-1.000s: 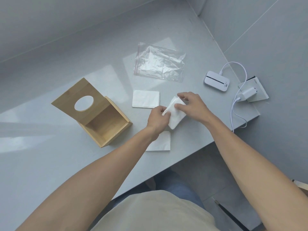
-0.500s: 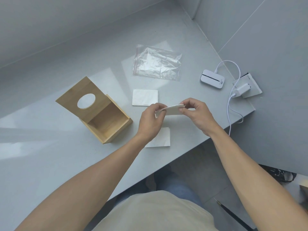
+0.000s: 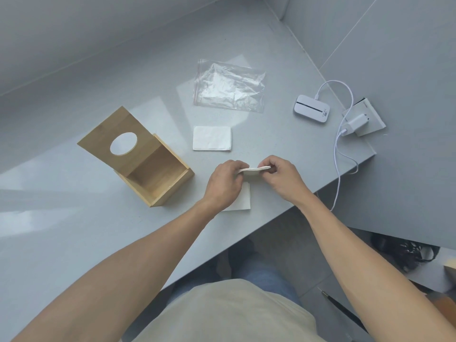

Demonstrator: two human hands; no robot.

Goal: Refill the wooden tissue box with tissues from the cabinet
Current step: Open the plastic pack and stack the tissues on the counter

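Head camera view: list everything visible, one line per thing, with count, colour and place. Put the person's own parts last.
Counter: one, grey, fills the view's left and centre.
Wooden tissue box: one, light wood, left of centre, lid tilted open, nothing seen inside.
Tissue stacks: three, white; one flat mid-counter, one under the hands, one held.
Plastic bag: one, clear, far centre.
Small device: one, white, right.
Charger and cable: white, right edge.
Left hand and right hand: pinching the held stack's ends.
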